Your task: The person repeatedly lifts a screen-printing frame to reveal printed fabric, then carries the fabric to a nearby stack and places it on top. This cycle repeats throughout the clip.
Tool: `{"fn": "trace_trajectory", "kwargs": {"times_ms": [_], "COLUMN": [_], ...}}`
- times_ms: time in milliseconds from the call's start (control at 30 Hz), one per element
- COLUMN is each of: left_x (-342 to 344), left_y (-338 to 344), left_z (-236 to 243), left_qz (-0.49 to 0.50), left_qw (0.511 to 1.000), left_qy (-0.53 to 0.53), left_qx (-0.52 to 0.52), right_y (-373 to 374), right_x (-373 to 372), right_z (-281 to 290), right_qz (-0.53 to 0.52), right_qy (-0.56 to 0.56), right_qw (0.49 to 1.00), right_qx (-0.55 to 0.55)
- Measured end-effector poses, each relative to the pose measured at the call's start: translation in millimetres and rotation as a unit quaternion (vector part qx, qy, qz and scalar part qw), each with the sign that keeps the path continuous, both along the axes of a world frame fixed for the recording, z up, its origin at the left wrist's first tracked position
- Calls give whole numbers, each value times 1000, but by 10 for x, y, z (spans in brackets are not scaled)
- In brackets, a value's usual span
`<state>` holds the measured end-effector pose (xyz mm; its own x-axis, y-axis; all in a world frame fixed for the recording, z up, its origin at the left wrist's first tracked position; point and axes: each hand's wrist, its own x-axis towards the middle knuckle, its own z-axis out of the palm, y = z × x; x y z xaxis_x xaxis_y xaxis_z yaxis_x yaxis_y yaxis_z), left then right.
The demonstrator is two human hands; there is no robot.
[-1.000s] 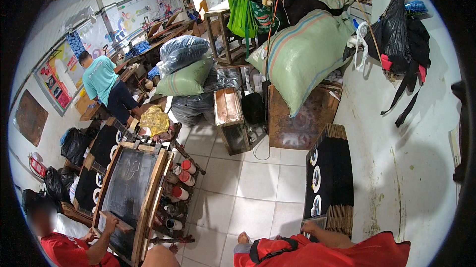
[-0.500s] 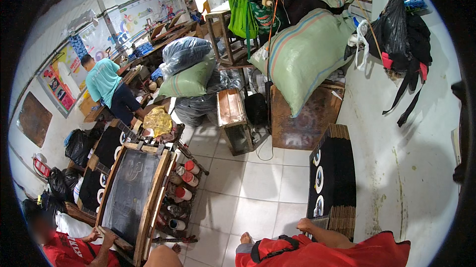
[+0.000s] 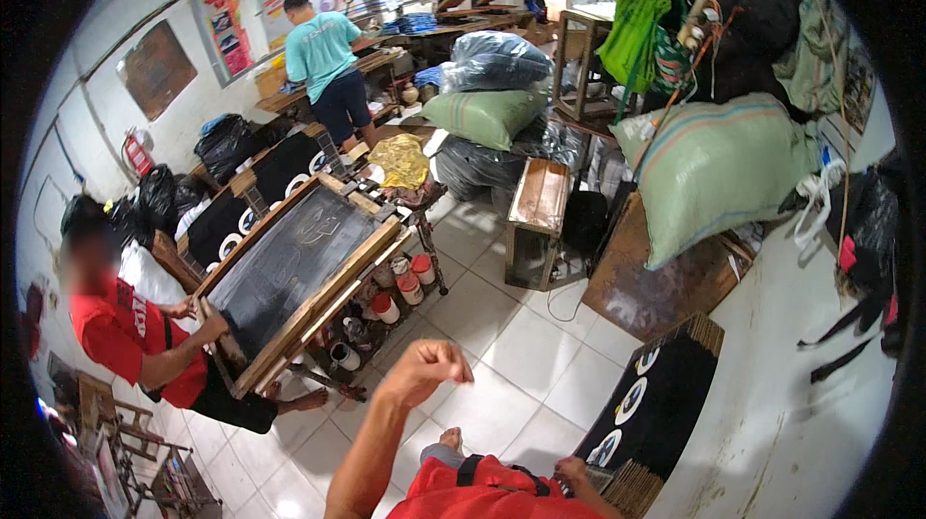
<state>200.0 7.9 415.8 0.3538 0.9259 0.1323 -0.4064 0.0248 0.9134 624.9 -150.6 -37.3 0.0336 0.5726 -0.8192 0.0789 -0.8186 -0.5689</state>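
Note:
My left hand [image 3: 424, 371] is raised over the tiled floor, its fingers curled in and nothing visible in them. At the near end of a stack of black printed panels on cardboard-like boards [image 3: 656, 403], my right hand [image 3: 571, 471] hangs close beside the lower corner. Its fingers are partly hidden, so I cannot tell whether they grip a board. The top panel carries a row of round white prints. To my left, a co-worker in a red shirt [image 3: 116, 326] holds the near end of a wooden-framed printing screen [image 3: 289, 263].
Red-lidded tubs [image 3: 385, 307] stand under the screen's right side. A wooden box [image 3: 536, 205], a rusty board [image 3: 627, 278] and a bulging green sack [image 3: 719, 177] lie ahead. Another person in a teal shirt [image 3: 321, 56] stands at a far bench. A white wall runs along my right.
My view has swung left, so the scene sits further right. My left hand has come up into view. The right hand stays beside the panel stack.

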Motion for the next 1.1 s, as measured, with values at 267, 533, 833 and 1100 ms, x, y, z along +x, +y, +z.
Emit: {"fn": "trace_trajectory", "kwargs": {"times_ms": [267,533,833,1100], "left_x": [-736,-602,-859,-576], "left_y": [-1830,-2496,-2064,-1574], "left_z": [-3536,-4218,-4209,-3623], "left_qz": [22,-10,-10,158], "left_qw": [690,709,709,797], "left_qy": [578,602,651,424], "left_qx": [-436,-368,-269,-400], "right_y": [-256,63,502,232], "right_x": [-108,-61,-361,-297], "right_z": [-287,-37,326,292], "right_qz": [535,300,3,212], "right_qy": [-335,-193,16,-165], "right_qw": [758,934,990,962], "right_qx": [164,18,138,51]}}
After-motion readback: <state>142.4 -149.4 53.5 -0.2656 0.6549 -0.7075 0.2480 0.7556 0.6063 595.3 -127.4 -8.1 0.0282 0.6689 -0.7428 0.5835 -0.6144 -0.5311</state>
